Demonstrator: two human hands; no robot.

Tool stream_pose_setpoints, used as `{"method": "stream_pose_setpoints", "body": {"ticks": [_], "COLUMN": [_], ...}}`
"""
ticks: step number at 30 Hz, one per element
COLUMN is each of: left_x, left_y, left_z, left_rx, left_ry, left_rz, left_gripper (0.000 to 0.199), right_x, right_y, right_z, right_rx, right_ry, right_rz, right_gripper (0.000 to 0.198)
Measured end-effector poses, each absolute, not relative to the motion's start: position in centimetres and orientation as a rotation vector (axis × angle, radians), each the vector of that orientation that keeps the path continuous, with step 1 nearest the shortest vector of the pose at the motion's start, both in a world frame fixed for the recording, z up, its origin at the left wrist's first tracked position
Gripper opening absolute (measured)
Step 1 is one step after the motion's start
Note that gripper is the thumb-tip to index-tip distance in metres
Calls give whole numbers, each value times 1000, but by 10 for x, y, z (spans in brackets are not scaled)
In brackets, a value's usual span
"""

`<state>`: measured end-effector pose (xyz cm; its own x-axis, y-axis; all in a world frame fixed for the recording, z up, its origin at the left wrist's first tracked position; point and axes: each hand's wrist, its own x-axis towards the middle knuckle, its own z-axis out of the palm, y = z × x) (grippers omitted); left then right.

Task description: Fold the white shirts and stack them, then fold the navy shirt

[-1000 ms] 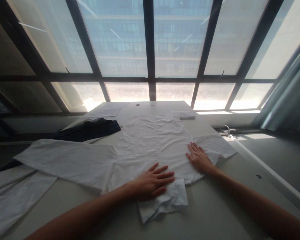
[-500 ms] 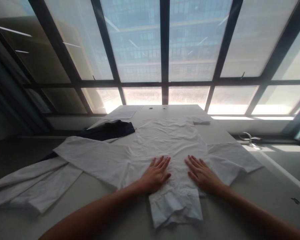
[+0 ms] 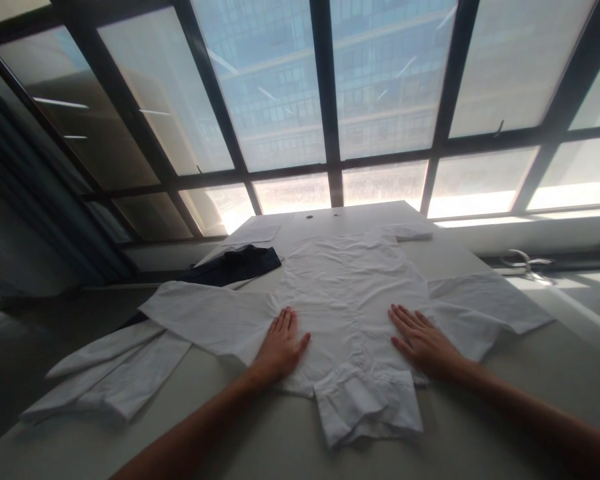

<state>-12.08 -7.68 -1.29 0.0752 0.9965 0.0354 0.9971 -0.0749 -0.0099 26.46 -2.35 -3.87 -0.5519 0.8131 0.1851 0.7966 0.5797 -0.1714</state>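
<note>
A white shirt [image 3: 353,293] lies spread flat on a grey table [image 3: 505,400], collar end [image 3: 367,410] toward me and sleeves out to both sides. My left hand [image 3: 280,347] rests palm down on the shirt's left shoulder area, fingers together and extended. My right hand [image 3: 423,340] lies flat on the right shoulder area, fingers spread. Neither hand grips the cloth.
A dark navy garment [image 3: 235,263] lies at the table's left, partly under the left sleeve [image 3: 130,360]. Paper sheets [image 3: 255,233] lie at the far left and a folded white piece [image 3: 413,231] at the far right. Large windows [image 3: 330,100] stand behind.
Both hands slid apart across the shirt, the left one moving left toward the shoulder, the right one slightly right. The view shifted left.
</note>
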Motion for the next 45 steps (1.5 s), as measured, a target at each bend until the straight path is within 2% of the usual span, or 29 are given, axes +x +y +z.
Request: {"method": "stream_pose_setpoints", "body": {"ticks": [8,10,14,16,24,29,33,40,45], "left_x": [-92,-77,-51,-46,-52,-50,-50,-50,-50], "left_y": [-61,-47,-20,-12,-10,-11,-13,-14,-15], "left_z": [9,11,3,-4,-18,-16,-15,-13,-12], "left_rx": [-2634,-2727,-2699,-2679,-2734,-2711,-2705,-2723,-2745], "left_ry": [-2105,-2040,-1895,-1846,-1710,-1692,-1687,-1712,-1727], "left_rz": [189,143,-228,-322,-263,-221,-201,-217,-252], "left_gripper": [86,83,61,57,59,59,58,59,59], "right_x": [239,224,191,176,141,154,181,246,270], "right_y": [-21,-16,3,13,22,30,57,122,149], "right_z": [-28,-20,3,11,-4,-18,-22,-27,-31], "right_rx": [-1446,-1384,-1241,-1197,-985,-1022,-1127,-1628,-1812], "right_ry": [-2603,-2628,-2660,-2656,-2683,-2683,-2707,-2557,-2461], "right_rz": [219,222,229,264,376,293,224,117,82], "right_gripper": [66,64,64,64,64,79,79,76,75]}}
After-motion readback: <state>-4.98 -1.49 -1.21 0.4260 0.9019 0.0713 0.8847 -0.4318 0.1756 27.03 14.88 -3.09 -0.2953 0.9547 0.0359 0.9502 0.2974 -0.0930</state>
